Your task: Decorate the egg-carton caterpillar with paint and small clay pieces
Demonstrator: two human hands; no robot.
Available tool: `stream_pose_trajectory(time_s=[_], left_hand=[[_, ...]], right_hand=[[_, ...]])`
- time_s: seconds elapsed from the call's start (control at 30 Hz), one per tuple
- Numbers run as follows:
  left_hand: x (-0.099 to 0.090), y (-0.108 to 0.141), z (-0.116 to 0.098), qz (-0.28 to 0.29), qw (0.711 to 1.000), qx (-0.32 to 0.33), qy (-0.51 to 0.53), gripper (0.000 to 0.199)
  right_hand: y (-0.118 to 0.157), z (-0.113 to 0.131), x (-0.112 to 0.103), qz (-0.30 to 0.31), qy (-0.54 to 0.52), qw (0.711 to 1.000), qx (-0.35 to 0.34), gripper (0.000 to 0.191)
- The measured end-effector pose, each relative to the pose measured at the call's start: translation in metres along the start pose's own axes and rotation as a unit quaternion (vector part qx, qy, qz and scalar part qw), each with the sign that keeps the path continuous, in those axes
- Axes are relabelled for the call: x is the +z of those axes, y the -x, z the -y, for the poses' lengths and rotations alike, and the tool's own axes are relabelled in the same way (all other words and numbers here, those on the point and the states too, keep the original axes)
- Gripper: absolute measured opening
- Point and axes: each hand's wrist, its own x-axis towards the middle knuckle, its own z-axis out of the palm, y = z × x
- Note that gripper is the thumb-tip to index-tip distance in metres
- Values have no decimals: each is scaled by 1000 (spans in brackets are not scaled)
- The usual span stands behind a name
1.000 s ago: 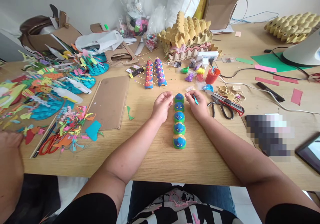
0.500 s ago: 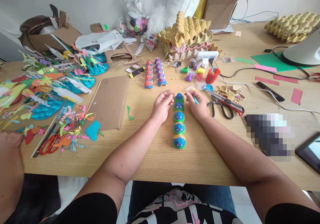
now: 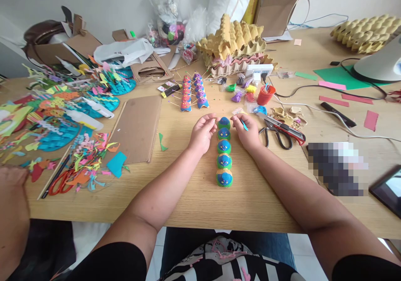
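A row of egg-carton cups (image 3: 224, 146), painted blue and green with small faces, runs away from me down the middle of the table. Just left of its far end, my left hand (image 3: 203, 132) is closed in a pinch; a tiny pale bit seems to show at the fingertips, too small to name. My right hand (image 3: 246, 131) is on the other side of that end cup, fingers closed around a small blue plastic tool (image 3: 244, 125). Both hands are apart from the cups. Black-handled scissors (image 3: 283, 140) and a red utility knife (image 3: 285, 128) lie beside my right hand.
Finished red and purple carton pieces (image 3: 186, 93) with sticks stand behind. A red cup (image 3: 266, 94) and bags of coloured clay (image 3: 237, 96) are at back right. Cardboard (image 3: 136, 128), paper scraps (image 3: 90, 158) and glue bottles (image 3: 83, 119) lie left. Another person's arm (image 3: 14, 214) is at far left.
Hands and carton row hold nearly the same place. The whole view has shifted very slightly.
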Motion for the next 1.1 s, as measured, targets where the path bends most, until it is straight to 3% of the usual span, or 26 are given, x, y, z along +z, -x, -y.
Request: stream_pose_trajectory(time_s=[0.87,1.1], left_hand=[[0,-3,1,-13,1000,13,-4,28],[1,-3,2,-52,998,15,-24,29]], right_hand=[[1,3,-1,4,9,1000,2,43],[2,0,-1,4,0,1000,2,42]])
